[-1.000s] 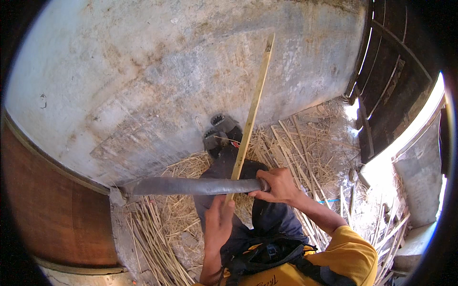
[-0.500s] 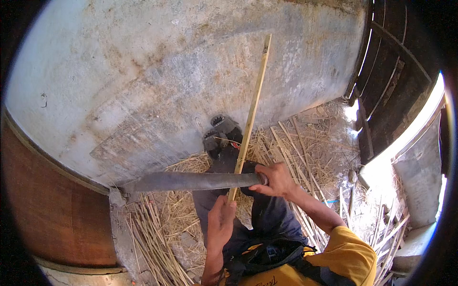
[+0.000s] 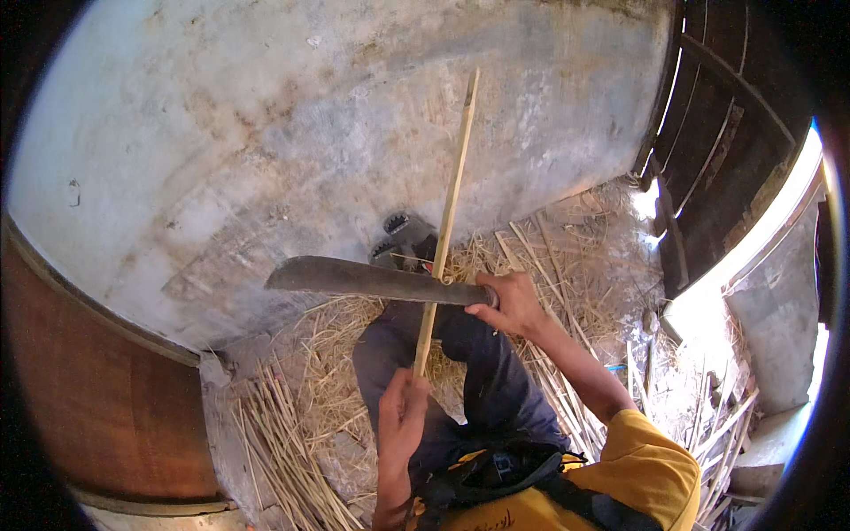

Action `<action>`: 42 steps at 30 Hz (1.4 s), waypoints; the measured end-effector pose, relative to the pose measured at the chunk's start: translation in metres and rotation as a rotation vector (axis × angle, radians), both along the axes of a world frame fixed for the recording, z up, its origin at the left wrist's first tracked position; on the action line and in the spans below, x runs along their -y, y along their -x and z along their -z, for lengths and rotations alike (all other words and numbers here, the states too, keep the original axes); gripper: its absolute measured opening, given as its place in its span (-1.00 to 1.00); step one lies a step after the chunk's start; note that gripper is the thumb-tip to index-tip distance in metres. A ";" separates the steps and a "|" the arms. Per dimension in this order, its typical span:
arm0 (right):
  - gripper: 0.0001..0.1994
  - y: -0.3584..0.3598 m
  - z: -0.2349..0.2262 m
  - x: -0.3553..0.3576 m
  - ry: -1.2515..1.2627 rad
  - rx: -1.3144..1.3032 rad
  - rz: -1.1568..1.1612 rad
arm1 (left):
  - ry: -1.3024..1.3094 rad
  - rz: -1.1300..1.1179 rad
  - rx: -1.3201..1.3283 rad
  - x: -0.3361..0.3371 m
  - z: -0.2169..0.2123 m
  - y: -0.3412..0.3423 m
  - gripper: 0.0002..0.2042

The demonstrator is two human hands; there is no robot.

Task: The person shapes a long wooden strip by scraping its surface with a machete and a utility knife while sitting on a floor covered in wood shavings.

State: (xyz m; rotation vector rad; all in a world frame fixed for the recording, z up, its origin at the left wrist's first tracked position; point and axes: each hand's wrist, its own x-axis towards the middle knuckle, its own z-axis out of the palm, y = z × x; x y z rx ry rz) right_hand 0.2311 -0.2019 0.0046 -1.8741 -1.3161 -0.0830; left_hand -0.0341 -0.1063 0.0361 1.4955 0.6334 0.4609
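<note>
A long, pale strip of split bamboo (image 3: 455, 177) slants upward from my left hand (image 3: 404, 413), whose fingers are closed around its lower end. Wrapped round the handle of a machete is my right hand (image 3: 513, 303). The machete's broad dark blade (image 3: 354, 277) points left and lies across the strip, above my left hand; it appears to touch the strip. The blade's curved tip is in front of the pale wall. My knees are bent beneath both hands.
A stained concrete wall (image 3: 354, 115) stands ahead, with my dark shoes (image 3: 409, 237) close to its base. Shavings (image 3: 328, 354) litter the floor. Bundled thin strips (image 3: 288, 451) lie at the left, more sticks (image 3: 717, 434) at the right. A brown wooden panel (image 3: 106, 380) borders the left.
The machete has slid up the strip, away from my left hand, and its tip has swung upward. The strip's top has shifted slightly left. Both hands keep their holds.
</note>
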 end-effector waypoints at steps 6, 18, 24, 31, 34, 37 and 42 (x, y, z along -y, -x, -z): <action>-0.33 0.012 0.003 0.003 0.069 0.070 -0.120 | 0.084 0.028 -0.028 0.000 0.001 0.001 -0.86; -0.32 -0.017 0.022 -0.005 -0.007 -0.059 0.075 | -0.062 -0.004 -0.084 0.002 0.003 0.014 -0.84; -0.33 -0.002 0.025 -0.003 0.131 -0.010 0.034 | 0.053 -0.006 -0.052 0.000 0.020 0.022 -0.81; -0.35 -0.053 0.024 -0.007 -0.046 -0.162 0.194 | 0.237 0.010 -0.150 0.007 0.008 0.022 -0.79; -0.36 -0.026 0.026 -0.003 -0.001 -0.103 0.122 | 0.292 0.008 -0.126 0.003 0.016 0.026 -0.78; -0.39 -0.021 0.038 0.002 -0.028 0.165 -0.013 | 0.178 -0.008 -0.113 0.002 0.016 0.022 -0.79; -0.34 -0.075 0.054 0.008 0.032 -0.079 0.234 | 0.109 0.034 -0.226 0.008 0.018 0.044 -0.80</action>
